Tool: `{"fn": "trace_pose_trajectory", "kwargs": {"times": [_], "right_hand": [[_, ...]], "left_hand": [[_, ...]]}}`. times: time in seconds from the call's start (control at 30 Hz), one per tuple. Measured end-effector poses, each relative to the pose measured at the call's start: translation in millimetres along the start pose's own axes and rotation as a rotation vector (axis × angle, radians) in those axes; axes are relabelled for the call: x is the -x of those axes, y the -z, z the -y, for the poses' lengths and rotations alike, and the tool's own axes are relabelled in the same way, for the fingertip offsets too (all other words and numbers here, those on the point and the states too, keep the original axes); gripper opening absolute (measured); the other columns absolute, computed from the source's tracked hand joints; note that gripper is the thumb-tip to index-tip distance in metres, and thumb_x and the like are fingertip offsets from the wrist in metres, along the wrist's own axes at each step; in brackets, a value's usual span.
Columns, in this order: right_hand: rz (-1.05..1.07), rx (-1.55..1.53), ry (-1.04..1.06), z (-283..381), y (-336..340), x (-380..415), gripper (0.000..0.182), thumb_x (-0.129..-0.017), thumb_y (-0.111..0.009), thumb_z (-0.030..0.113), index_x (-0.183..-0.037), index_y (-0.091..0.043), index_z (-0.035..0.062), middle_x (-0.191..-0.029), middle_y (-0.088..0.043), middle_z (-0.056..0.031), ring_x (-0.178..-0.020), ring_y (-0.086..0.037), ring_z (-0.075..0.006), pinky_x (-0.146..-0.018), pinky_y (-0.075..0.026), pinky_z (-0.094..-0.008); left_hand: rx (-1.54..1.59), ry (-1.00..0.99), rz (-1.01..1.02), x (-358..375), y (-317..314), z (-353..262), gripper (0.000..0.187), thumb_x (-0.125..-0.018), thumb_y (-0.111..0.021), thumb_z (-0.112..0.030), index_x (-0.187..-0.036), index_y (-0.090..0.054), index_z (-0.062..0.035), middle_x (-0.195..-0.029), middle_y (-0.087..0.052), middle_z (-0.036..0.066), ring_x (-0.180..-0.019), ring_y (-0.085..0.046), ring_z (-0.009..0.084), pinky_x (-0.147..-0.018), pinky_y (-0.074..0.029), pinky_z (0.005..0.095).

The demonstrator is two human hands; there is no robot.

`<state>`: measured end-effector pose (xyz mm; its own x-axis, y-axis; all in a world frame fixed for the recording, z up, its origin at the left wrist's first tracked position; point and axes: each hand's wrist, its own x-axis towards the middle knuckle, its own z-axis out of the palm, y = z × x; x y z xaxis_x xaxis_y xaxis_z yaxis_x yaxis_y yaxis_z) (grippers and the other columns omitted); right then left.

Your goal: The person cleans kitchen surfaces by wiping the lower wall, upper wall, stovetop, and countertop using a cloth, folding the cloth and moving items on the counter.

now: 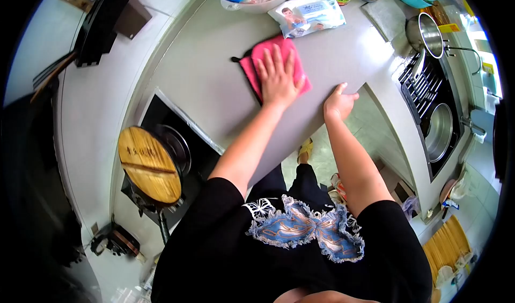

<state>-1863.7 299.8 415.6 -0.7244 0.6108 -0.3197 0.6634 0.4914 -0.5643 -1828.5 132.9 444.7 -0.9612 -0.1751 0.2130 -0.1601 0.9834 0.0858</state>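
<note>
A folded pink cloth (pixel 301 76) with a dark edge and a small black loop lies on the grey countertop (pixel 198 61). Pressed flat on top of it is my left hand (pixel 279 80), its fingers spread and pointing away from me. My right hand (pixel 340 103) rests at the counter's front edge, near the inner corner, with thumb and index finger apart and the other fingers partly hidden. Just beyond the cloth lies a white and blue pack of wipes (pixel 311 14), close to its far edge.
On the left, a pan with a wooden lid (pixel 150 165) sits on the black stove (pixel 198 169). A white basket (pixel 257 4) holds bags at the back. To the right are a steel pot (pixel 425 35) and a sink with a metal basin (pixel 440 132).
</note>
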Motion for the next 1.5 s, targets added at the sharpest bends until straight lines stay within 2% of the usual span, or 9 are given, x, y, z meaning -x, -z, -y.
{"fn": "trace_pose_trajectory", "kwargs": {"times": [0.23,0.33,0.5,0.7,0.83,0.97,1.03,1.2,1.5], "right_hand": [[0.047,-0.031,0.012,0.2,7.3,4.4,0.065,-0.099,-0.05,0.052,-0.126,-0.041,-0.0067,-0.104,-0.07,-0.0296,-0.098,-0.069,-0.0472,-0.087,-0.054,-0.0552],[0.077,-0.023,0.012,-1.2,7.5,2.2,0.063,-0.1,-0.05,0.051,-0.125,-0.04,-0.0063,-0.103,-0.07,-0.0296,-0.098,-0.069,-0.047,-0.086,-0.054,-0.0551],[0.089,-0.065,0.007,-1.9,7.8,8.3,0.06,-0.1,-0.05,0.049,-0.123,-0.04,-0.0049,-0.103,-0.07,-0.0296,-0.098,-0.069,-0.0466,-0.086,-0.054,-0.0548],[0.059,-0.055,-0.02,4.6,4.7,8.6,0.064,-0.1,-0.05,0.047,-0.132,-0.038,-0.0075,-0.105,-0.07,-0.03,-0.098,-0.068,-0.0469,-0.087,-0.054,-0.0541],[0.049,0.012,-0.041,-1.0,6.9,12.8,0.068,-0.099,-0.052,0.046,-0.138,-0.036,-0.0089,-0.107,-0.069,-0.0316,-0.1,-0.067,-0.0481,-0.087,-0.053,-0.0539],[-0.002,0.011,0.018,-12.5,-9.6,8.0,0.069,-0.099,-0.052,0.046,-0.139,-0.035,-0.0087,-0.107,-0.068,-0.0326,-0.1,-0.066,-0.0494,-0.087,-0.053,-0.0548],[-0.034,0.044,0.023,-16.3,-7.4,7.9,0.07,-0.099,-0.052,0.046,-0.139,-0.035,-0.0084,-0.107,-0.068,-0.0329,-0.1,-0.066,-0.0499,-0.087,-0.052,-0.0551],[0.005,0.043,-0.018,-10.1,-5.4,9.8,0.07,-0.099,-0.053,0.046,-0.14,-0.035,-0.0079,-0.106,-0.068,-0.0331,-0.099,-0.066,-0.0503,-0.087,-0.053,-0.0547],[0.058,-0.065,-0.018,-11.8,-2.9,10.5,0.068,-0.098,-0.053,0.05,-0.134,-0.039,-0.0061,-0.103,-0.069,-0.033,-0.098,-0.067,-0.0504,-0.087,-0.052,-0.0558]], "left_hand": [[0.169,-0.027,0.228,145.8,37.8,-51.3,0.09,-0.087,-0.071,-0.052,-0.162,-0.031,-0.0245,-0.168,-0.02,0.021,-0.155,-0.015,0.0459,-0.124,-0.012,0.0623],[0.161,0.053,0.292,203.9,57.1,-40.2,0.088,-0.085,-0.071,-0.058,-0.161,-0.034,-0.0297,-0.169,-0.021,0.018,-0.155,-0.015,0.0441,-0.124,-0.011,0.061],[0.013,0.143,0.281,265.5,64.1,16.5,0.083,-0.09,-0.055,-0.071,-0.16,-0.035,-0.0332,-0.17,-0.021,0.016,-0.156,-0.016,0.0409,-0.126,-0.008,0.0584],[-0.185,0.445,0.092,187.6,53.0,69.7,0.081,-0.093,-0.052,-0.065,-0.162,-0.033,-0.0255,-0.169,-0.02,0.019,-0.154,-0.018,0.0456,-0.124,-0.012,0.0605],[-0.163,0.532,-0.031,93.7,44.1,151.1,0.08,-0.097,-0.048,-0.064,-0.163,-0.029,-0.0234,-0.169,-0.019,0.021,-0.154,-0.018,0.0465,-0.123,-0.013,0.0622],[-0.268,0.764,-0.071,-17.5,16.5,180.6,0.079,-0.099,-0.044,-0.064,-0.163,-0.027,-0.0201,-0.168,-0.019,0.026,-0.153,-0.019,0.0498,-0.122,-0.015,0.0636],[-0.247,0.758,-0.074,-60.0,5.3,165.3,0.079,-0.099,-0.044,-0.063,-0.163,-0.029,-0.0184,-0.166,-0.022,0.027,-0.152,-0.02,0.0512,-0.121,-0.016,0.0645],[-0.186,0.396,-0.095,-85.3,-15.0,93.0,0.078,-0.097,-0.047,-0.061,-0.161,-0.034,-0.016,-0.167,-0.022,0.025,-0.152,-0.018,0.0506,-0.122,-0.014,0.0652],[-0.052,0.147,0.063,83.9,17.6,-45.4,0.075,-0.097,-0.047,-0.058,-0.159,-0.038,-0.0182,-0.167,-0.024,0.023,-0.152,-0.022,0.0489,-0.121,-0.016,0.0654]]}}
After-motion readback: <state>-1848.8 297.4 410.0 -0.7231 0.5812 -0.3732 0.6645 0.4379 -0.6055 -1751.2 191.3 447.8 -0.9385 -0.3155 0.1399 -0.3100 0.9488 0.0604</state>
